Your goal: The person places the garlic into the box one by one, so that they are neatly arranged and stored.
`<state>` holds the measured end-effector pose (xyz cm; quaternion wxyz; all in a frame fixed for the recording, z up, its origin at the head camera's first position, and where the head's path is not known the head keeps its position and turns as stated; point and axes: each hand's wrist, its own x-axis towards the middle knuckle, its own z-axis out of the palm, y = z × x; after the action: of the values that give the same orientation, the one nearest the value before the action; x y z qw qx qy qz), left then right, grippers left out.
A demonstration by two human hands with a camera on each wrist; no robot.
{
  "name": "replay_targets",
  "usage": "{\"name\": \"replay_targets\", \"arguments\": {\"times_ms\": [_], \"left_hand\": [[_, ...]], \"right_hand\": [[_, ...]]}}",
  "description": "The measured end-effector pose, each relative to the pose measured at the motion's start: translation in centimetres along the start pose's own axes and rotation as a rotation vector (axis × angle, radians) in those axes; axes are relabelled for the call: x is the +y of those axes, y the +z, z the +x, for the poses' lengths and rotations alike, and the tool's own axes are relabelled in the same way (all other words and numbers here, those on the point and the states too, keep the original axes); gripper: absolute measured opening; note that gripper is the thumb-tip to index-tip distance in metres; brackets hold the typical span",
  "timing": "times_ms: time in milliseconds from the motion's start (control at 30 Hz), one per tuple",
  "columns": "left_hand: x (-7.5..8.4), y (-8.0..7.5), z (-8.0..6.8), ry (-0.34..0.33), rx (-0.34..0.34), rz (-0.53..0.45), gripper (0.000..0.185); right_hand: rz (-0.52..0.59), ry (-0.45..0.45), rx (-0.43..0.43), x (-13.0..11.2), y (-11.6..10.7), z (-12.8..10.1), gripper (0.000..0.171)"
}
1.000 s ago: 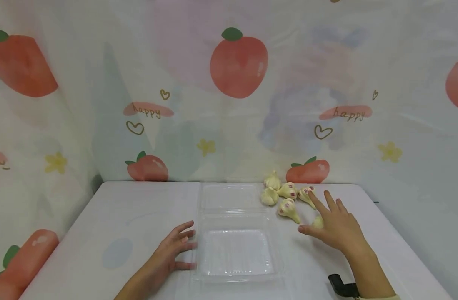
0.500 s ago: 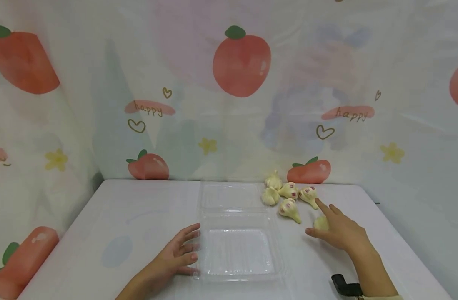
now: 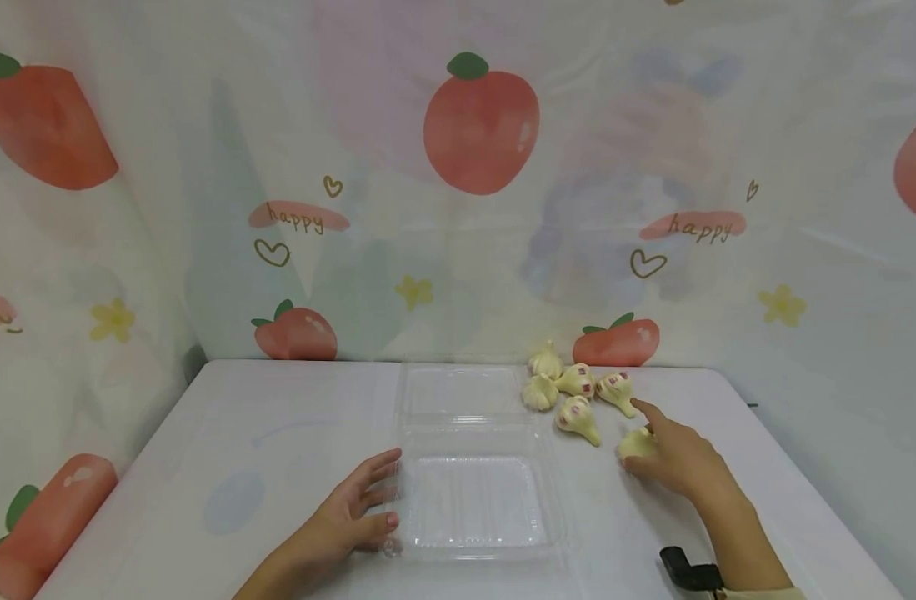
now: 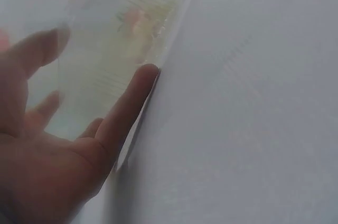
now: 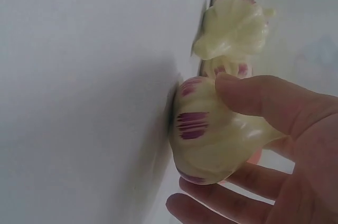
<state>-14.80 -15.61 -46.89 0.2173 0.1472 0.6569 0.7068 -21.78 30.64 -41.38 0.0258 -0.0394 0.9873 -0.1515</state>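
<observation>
A clear plastic clamshell box (image 3: 468,500) lies on the table with its lid folded back. My left hand (image 3: 352,510) is at the box's left side, its fingers fairly straight and touching or very near the wall. In the left wrist view, one finger of the left hand (image 4: 63,145) rests along the tabletop beside the clear plastic. My right hand (image 3: 686,457) has its thumb and fingers round a garlic bulb (image 3: 638,444). In the right wrist view, the thumb presses on this purple-streaked bulb (image 5: 206,134), with fingers on its other side; the bulb still sits at the table surface.
Several more garlic bulbs (image 3: 577,417) lie in a loose group right of the lid (image 3: 465,393), near the table's back edge. A fruit-printed curtain (image 3: 480,250) stands behind the white table (image 3: 315,433). A black wrist mount (image 3: 688,573) is on the right forearm.
My right hand has drawn back slightly and come down onto the nearest garlic bulb, its thumb and fingers closing round it. The left hand has moved slightly right against the box's side.
</observation>
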Motion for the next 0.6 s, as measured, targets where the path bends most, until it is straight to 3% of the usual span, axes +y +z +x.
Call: {"name": "replay_targets", "arguments": {"times_ms": [300, 600], "left_hand": [[-0.2, 0.1, 0.2, -0.015, 0.021, -0.018, 0.063], [-0.1, -0.1, 0.2, 0.011, -0.016, -0.053, 0.078]], "right_hand": [[0.015, -0.014, 0.017, -0.3, 0.0, 0.0, 0.069], [0.007, -0.047, 0.079, -1.2, -0.1, 0.0, 0.059]]}}
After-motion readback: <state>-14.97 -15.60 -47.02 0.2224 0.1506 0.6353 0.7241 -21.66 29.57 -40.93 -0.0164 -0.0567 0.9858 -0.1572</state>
